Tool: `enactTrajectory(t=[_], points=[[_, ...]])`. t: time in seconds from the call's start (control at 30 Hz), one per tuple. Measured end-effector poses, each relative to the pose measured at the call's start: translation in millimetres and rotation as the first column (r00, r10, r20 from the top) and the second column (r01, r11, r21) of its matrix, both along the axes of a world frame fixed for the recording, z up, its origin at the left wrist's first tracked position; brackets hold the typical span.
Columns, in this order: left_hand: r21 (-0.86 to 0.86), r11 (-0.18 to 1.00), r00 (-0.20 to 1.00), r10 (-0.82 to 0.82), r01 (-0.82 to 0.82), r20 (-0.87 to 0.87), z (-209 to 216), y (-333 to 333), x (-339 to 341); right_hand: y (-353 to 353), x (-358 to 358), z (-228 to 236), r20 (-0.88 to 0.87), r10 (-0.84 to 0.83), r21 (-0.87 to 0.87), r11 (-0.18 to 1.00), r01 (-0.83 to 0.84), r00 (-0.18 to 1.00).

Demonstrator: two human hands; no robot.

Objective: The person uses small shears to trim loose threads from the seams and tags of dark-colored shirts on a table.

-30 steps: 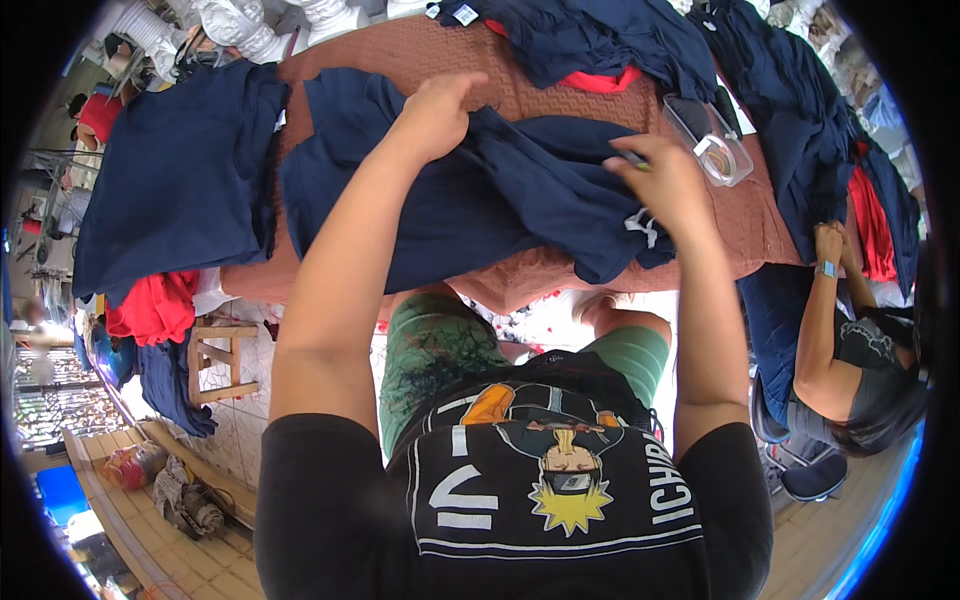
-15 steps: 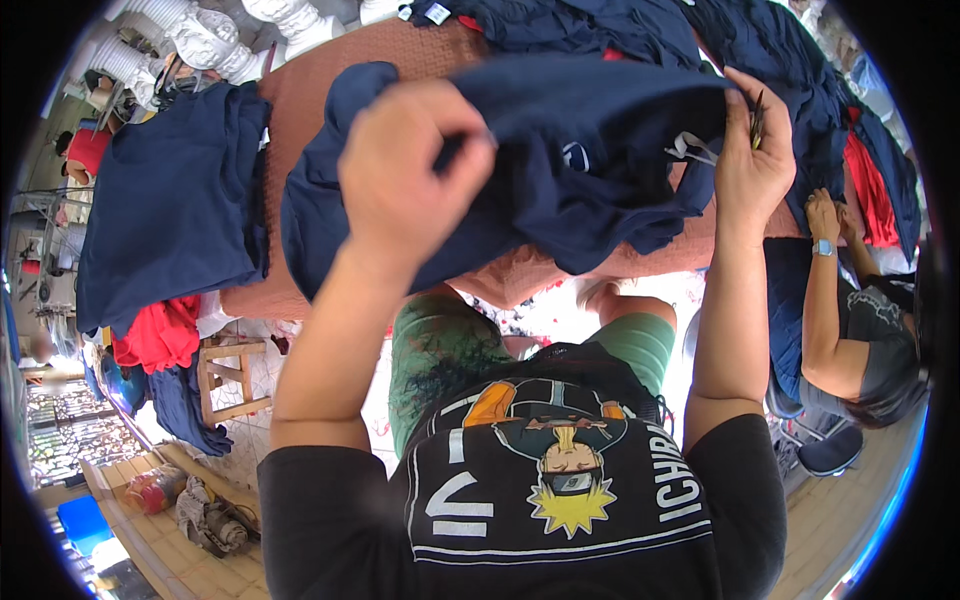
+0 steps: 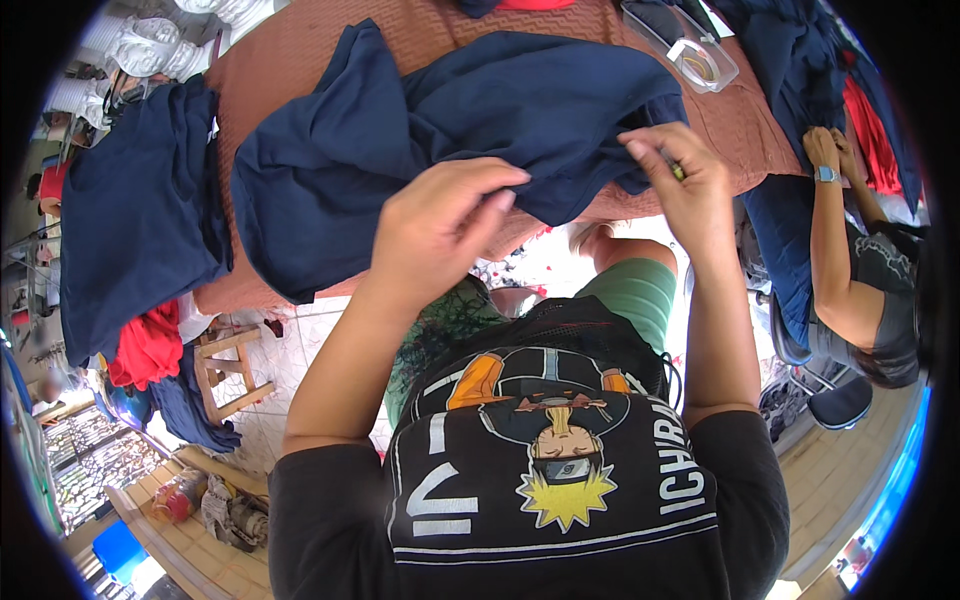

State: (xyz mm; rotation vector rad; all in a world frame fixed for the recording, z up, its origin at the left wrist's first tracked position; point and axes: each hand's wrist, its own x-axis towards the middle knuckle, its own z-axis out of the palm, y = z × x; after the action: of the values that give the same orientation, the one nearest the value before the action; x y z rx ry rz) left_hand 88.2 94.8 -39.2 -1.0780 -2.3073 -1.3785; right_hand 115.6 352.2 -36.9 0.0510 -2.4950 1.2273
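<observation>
A dark navy garment (image 3: pixel 470 130) lies crumpled across a table covered in brown cloth (image 3: pixel 290 60). My left hand (image 3: pixel 440 225) pinches the garment's near edge between thumb and fingers. My right hand (image 3: pixel 680 175) grips the same edge further right, close to the table's front edge. Both forearms rise from the bottom of the view over my black printed shirt.
A stack of navy garments (image 3: pixel 140 210) hangs over the table's left end, with red cloth (image 3: pixel 150 345) below it. A clear plastic box (image 3: pixel 690 45) sits at the far right of the table. Another person (image 3: pixel 860 270) sits on the right. A wooden stool (image 3: pixel 225 370) stands below.
The garment was lifted up in front of me half a second ago; now it lies back down on the table, and both hands have dropped to its near edge.
</observation>
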Motion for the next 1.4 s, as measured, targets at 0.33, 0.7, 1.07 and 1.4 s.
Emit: enactTrajectory(t=[0.33, 0.7, 1.07, 1.4], points=[[-0.163, 0.985, 0.997, 0.068, -0.060, 0.039, -25, 14, -23, -36, -16, -20, 0.005, 0.132, 0.010, 0.991, -0.132, 0.991], [0.059, 0.991, 0.855, -0.135, 0.121, 0.501, -14, -3, -24, -34, -24, -34, 0.063, 0.135, 0.021, 0.990, -0.136, 0.989], [0.041, 0.998, 0.973, 0.044, -0.055, 0.228, 26, -24, -10, -30, -21, -30, 0.004, 0.135, -0.015, 0.991, -0.135, 0.991], [-0.215, 0.916, 0.940, 0.323, -0.340, -0.110, -21, 7, 19, -49, 20, -5, -0.038, 0.209, 0.233, 0.953, -0.195, 0.977]])
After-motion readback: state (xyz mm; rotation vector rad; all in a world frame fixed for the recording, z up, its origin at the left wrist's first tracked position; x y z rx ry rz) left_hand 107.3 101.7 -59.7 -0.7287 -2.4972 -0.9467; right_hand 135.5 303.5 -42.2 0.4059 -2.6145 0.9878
